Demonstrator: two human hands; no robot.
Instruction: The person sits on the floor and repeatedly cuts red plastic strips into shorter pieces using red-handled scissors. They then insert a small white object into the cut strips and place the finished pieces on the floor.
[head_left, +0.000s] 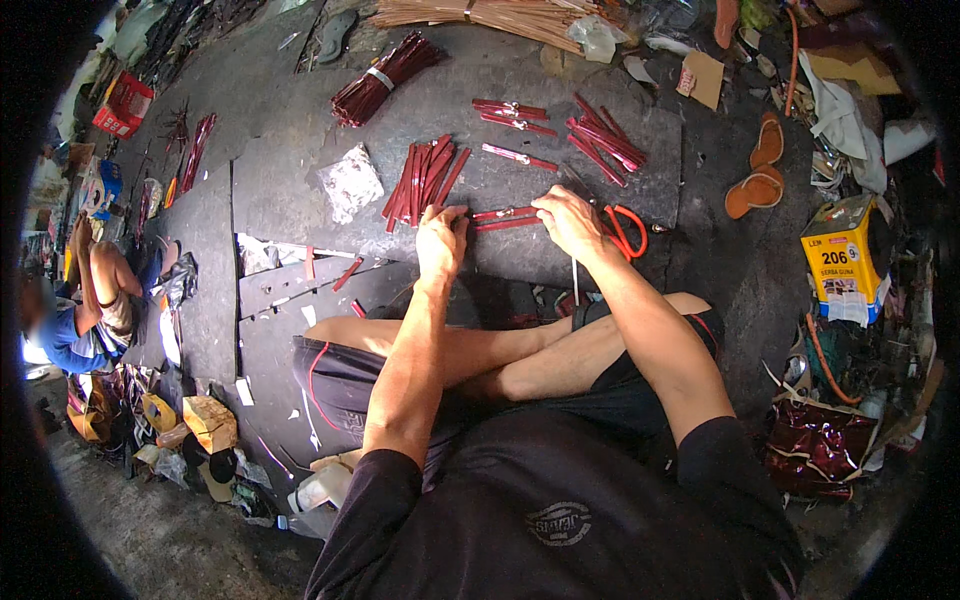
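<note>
Pinching red strips (505, 224), right fingers (552, 204) nearly meet; left fingers (448, 213) seemingly touch them.

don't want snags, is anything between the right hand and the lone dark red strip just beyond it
Nothing visible: only the dark work surface shows between the right hand and that dark red strip.

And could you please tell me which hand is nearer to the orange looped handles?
The right hand: it is just left of the orange looped handles, while the left hand is farther left, beside the pile of red strips.
</note>
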